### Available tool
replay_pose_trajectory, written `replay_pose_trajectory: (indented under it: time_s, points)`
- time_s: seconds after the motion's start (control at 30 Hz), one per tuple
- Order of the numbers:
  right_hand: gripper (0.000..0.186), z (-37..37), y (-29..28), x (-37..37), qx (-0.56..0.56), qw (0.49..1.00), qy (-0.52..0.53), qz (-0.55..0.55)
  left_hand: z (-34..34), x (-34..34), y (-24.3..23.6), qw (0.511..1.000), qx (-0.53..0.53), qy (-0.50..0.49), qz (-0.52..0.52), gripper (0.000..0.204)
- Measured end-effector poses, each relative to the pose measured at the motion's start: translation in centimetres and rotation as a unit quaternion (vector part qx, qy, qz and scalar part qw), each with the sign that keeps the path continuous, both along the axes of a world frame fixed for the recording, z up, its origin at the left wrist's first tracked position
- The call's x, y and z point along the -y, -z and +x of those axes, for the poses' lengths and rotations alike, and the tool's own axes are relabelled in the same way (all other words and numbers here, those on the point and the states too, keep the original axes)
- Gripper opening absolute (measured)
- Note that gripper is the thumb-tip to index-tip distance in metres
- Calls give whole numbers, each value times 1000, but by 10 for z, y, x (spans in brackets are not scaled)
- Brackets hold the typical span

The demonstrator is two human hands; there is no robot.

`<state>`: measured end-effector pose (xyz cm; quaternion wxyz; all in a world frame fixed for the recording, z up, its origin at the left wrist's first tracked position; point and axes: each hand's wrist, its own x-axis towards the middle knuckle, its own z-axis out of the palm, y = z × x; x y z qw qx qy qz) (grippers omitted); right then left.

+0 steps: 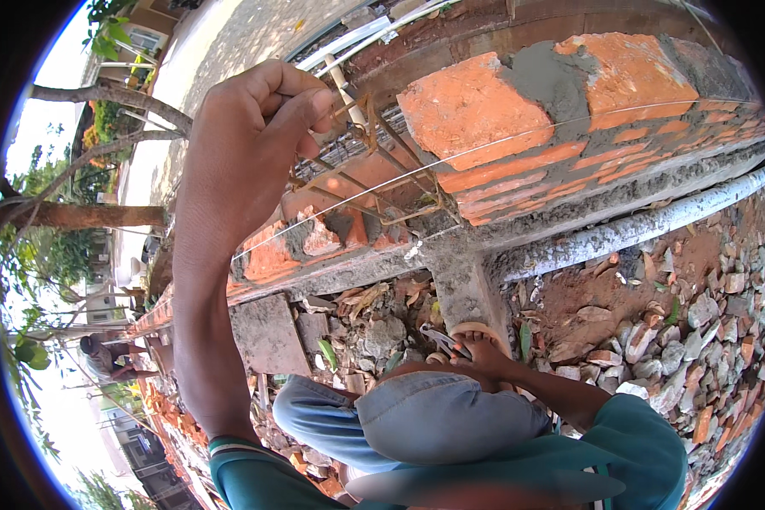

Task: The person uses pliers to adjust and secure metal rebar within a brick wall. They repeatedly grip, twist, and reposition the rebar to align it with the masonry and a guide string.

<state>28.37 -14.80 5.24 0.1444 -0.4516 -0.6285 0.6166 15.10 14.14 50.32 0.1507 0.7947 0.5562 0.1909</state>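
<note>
Wire point(359, 119), thin and rust-brown, is being pinched between the closed fingers point(310, 106) of the left hand point(255, 127), right above the top edge of the brick wall point(518, 144). It is joining the steel rods point(374, 183) that are standing out of a gap in the wall, where a concrete post point(463, 289) is rising from the ground. A pale string line point(518, 136) is running taut along the wall's face, just below the hand and crossing in front of the rods. Room is lying open on the near side: rubble ground point(688, 331) is spreading rightward, with a white pipe point(654, 221) lying along the wall's foot. The left forearm is reaching straight up from the lower edge, wrist bent toward the rods, thumb pressing on the forefinger. The right hand point(476, 348) is hanging low by the post's base, near a sandalled foot point(463, 336); whether its fingers are gripping anything cannot be told.
</note>
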Motion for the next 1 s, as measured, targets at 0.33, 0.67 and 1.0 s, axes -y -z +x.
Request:
replay_pose_trajectory:
  time_s: [0.33, 0.67, 1.0]
  points:
    - [70, 8, -18, -8, -27, 996, -2, -82, -2, -7, -25, 970, -232, 74, 11, 27]
    - [53, 4, 2, -4, 48, 998, 35, -16, -18, 19, 2, 925, -319, 163, 128, 16]
    - [64, 3, 29, -4, 24, 998, 47, -19, -21, -9, -22, 947, -250, 184, 86, 25]
